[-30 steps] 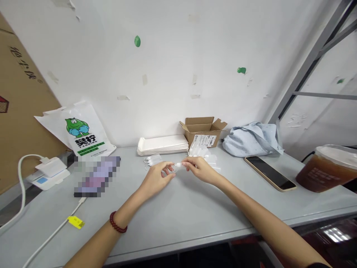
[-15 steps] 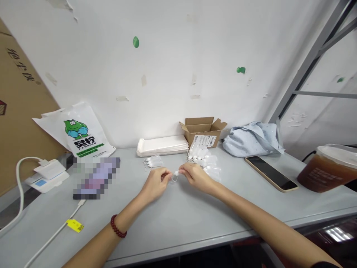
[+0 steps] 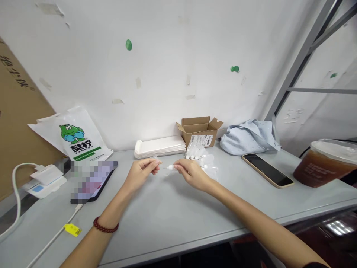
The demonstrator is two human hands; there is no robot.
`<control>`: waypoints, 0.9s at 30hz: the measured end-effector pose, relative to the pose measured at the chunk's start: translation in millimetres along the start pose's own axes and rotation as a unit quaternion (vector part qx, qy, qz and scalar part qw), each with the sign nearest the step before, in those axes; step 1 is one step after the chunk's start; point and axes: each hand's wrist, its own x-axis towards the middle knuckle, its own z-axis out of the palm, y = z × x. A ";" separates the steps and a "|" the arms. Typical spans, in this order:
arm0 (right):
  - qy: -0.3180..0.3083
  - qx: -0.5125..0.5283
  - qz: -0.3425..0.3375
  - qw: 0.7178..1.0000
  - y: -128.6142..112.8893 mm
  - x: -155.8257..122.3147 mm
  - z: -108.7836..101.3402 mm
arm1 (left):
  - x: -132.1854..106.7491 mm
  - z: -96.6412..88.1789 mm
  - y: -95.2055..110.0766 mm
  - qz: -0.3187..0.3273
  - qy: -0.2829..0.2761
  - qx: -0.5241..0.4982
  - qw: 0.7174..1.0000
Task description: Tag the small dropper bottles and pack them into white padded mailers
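Note:
My left hand (image 3: 139,174) is closed in a pinch on a small clear piece (image 3: 156,160) over the grey table (image 3: 178,219). My right hand (image 3: 189,173) pinches a small white-tipped part (image 3: 170,168) a short way to the right of it. The two pieces are apart with a gap between them. Just behind my right hand lies a heap of small clear bags with white parts (image 3: 198,155). A red bead bracelet (image 3: 105,226) is on my left wrist.
A stack of white sheets (image 3: 158,146) and an open cardboard box (image 3: 199,129) stand at the wall. A phone (image 3: 267,170) and a cup of brown drink (image 3: 323,163) lie right, a blue cloth (image 3: 248,136) behind. A blurred device (image 3: 92,178), charger (image 3: 46,178) and printed bag (image 3: 74,136) are left.
My hands were together on one small item; they have now drawn apart, each with a piece in its pinch. The view has shifted slightly right and up.

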 end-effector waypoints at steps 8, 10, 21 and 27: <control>-0.024 -0.013 0.002 1.000 3.9 -1.9 4.8 | 0.7 -2.9 -4.8 0.015 -0.127 0.087 0.988; -0.036 -0.037 0.016 0.999 5.4 -1.3 2.2 | 4.9 -10.9 -6.7 0.008 -0.110 0.087 0.990; -0.066 -0.276 0.066 0.957 43.1 11.1 -27.8 | 36.2 -63.5 -66.7 -0.041 0.109 0.188 0.975; -0.057 -0.275 0.112 0.953 49.3 10.8 -42.1 | 41.4 -56.1 -83.1 -0.037 0.102 0.219 0.970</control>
